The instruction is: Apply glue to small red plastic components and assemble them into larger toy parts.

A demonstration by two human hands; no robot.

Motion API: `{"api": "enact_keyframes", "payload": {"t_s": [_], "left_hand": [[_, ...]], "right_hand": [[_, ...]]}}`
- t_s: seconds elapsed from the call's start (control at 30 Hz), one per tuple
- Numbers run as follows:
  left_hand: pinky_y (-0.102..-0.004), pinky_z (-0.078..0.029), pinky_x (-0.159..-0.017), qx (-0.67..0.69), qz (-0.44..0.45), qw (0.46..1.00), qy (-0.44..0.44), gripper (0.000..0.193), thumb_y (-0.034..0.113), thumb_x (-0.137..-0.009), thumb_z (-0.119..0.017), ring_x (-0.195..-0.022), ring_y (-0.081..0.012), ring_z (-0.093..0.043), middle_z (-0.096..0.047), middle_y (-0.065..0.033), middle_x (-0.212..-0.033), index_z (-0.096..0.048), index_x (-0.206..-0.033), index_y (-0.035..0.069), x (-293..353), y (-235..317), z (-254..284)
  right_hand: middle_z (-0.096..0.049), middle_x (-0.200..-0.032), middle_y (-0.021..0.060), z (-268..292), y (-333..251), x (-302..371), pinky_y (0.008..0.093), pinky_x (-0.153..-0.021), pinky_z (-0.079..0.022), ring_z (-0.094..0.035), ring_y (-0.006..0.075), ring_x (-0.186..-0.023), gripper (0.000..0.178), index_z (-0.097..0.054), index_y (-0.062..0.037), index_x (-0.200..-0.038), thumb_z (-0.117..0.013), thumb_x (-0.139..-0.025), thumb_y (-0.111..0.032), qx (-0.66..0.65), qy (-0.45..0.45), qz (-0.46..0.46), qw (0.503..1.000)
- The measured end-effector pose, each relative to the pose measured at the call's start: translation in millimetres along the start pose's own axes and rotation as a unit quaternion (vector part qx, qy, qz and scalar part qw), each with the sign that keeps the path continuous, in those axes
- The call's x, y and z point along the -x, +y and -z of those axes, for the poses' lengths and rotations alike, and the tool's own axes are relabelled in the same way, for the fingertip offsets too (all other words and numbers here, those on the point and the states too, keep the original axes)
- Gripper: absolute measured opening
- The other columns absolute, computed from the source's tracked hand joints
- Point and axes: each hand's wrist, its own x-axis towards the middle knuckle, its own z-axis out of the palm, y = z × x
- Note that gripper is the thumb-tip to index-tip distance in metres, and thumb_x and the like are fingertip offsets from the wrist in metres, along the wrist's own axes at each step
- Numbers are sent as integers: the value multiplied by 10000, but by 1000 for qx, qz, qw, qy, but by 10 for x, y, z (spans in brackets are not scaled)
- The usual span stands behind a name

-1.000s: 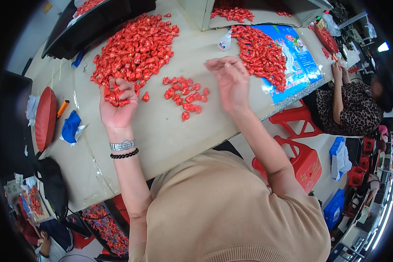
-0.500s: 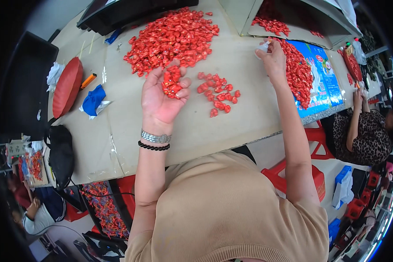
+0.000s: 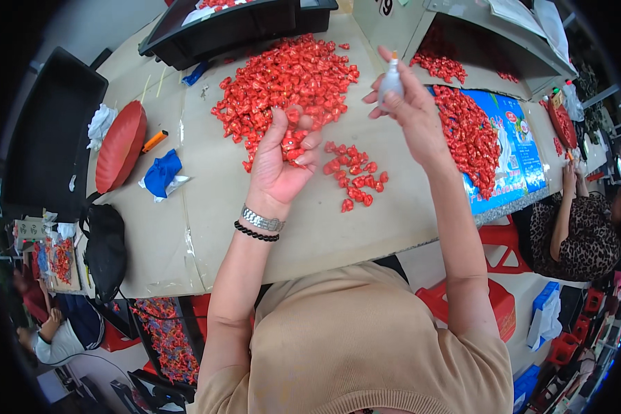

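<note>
My left hand [image 3: 277,174], palm up with a metal watch and a black beaded bracelet at its wrist, has its fingers curled round several small glossy red plastic pieces [image 3: 294,143]. My right hand [image 3: 421,123] grips a small white squeeze bottle [image 3: 391,85], its narrow orange-tipped nozzle pointing up. Behind my left hand spreads a big heap of the same red pieces [image 3: 293,72]. A smaller loose group of them [image 3: 355,176] lies on the table between my hands.
More red pieces [image 3: 466,141] lie on a blue printed sheet [image 3: 528,152] at right, before a grey open-fronted box [image 3: 386,27]. Black trays [image 3: 228,31] stand at the back. At left are a red dish [image 3: 121,148], a blue cloth [image 3: 162,172] and a black bag [image 3: 105,241]. A person sits far right.
My right hand has moved left, nearer my left hand, and the bottle is now upright and plainly visible. My left hand has kept the red pieces, its fingers curling further. The whole view has shifted slightly.
</note>
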Motion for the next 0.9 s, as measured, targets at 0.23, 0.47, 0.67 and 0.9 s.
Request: {"api": "enact_keyframes", "payload": {"t_s": [0.23, 0.47, 0.67, 0.9], "left_hand": [[-204, -353, -447, -13, -14, 999, -50, 233, 324, -924, -593, -680, -140, -475, -606, -21, -867, -592, -1046, 126, -55, 3, 103], [-189, -357, -419, -18, -24, 999, -33, 207, 284, -967, -523, -647, -122, -450, -622, -35, -877, -594, -1032, 101, 3, -85, 234], [-215, -332, -427, -58, -12, 997, -39, 161, 247, -945, -567, -623, -126, -484, -617, -9, -882, -574, -1033, 112, 31, -213, 249], [-210, -328, -406, -101, -3, 994, -38, 162, 218, -933, -581, -583, -123, -478, -615, -26, -888, -571, -1032, 90, 29, -270, 249]], "right_hand": [[-606, -1083, 126, -315, -68, 100, 269, -723, -517, -633, 173, -935, 438, -476, 11, -1234, -609, -818, 41, -42, -23, 50, 998], [-666, -987, 170, -188, 264, 130, 177, -615, -469, -635, 128, -842, 263, -533, -44, -1051, -676, -830, -39, -152, 32, 104, 982], [-643, -977, 213, -107, 319, 246, 184, -465, -379, -533, 107, -593, 224, -506, -54, -1081, -604, -921, -177, -133, 13, 142, 981], [-645, -924, 180, -179, 297, 361, 264, -688, -525, -625, 169, -818, 214, -511, -10, -1041, -626, -862, -29, -36, 30, 234, 971]]}}
